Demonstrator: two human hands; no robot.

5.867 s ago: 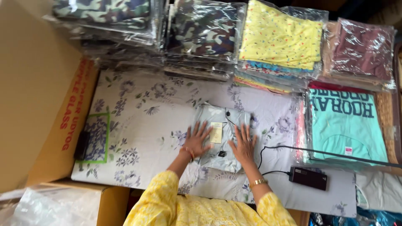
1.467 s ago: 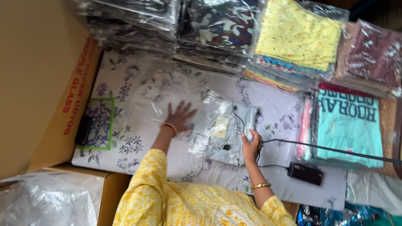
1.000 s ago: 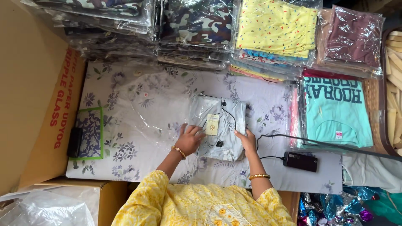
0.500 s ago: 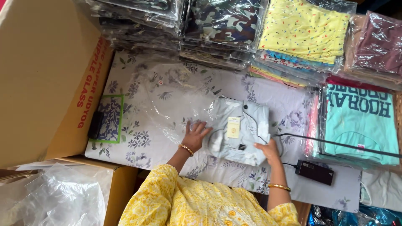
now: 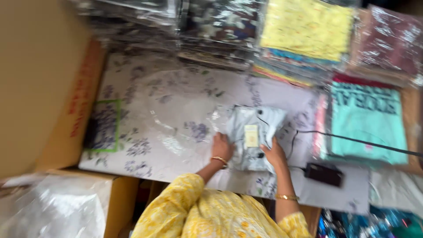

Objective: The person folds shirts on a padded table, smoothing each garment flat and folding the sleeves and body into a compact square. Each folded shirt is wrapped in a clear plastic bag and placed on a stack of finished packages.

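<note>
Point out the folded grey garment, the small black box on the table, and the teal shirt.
folded grey garment (image 5: 253,136), head view, its middle.
small black box (image 5: 324,173), head view, top face.
teal shirt (image 5: 368,119), head view, chest area.

I see a grey cloth garment (image 5: 253,136) in glossy clear plastic, paper tag (image 5: 251,135) on it. Table cover (image 5: 176,105) is smooth floral sheet, shiny film over it. Stacks (image 5: 304,35) behind: cloth in crinkly glossy bags. Box (image 5: 39,88) is matt cardboard.

It looks like a garment packing room or shop stockroom. Behind the flowered table (image 5: 176,114) rise stacks of bagged clothes (image 5: 304,35); a cardboard box (image 5: 39,83) stands left of it, with loose plastic bags (image 5: 53,207) below.
</note>
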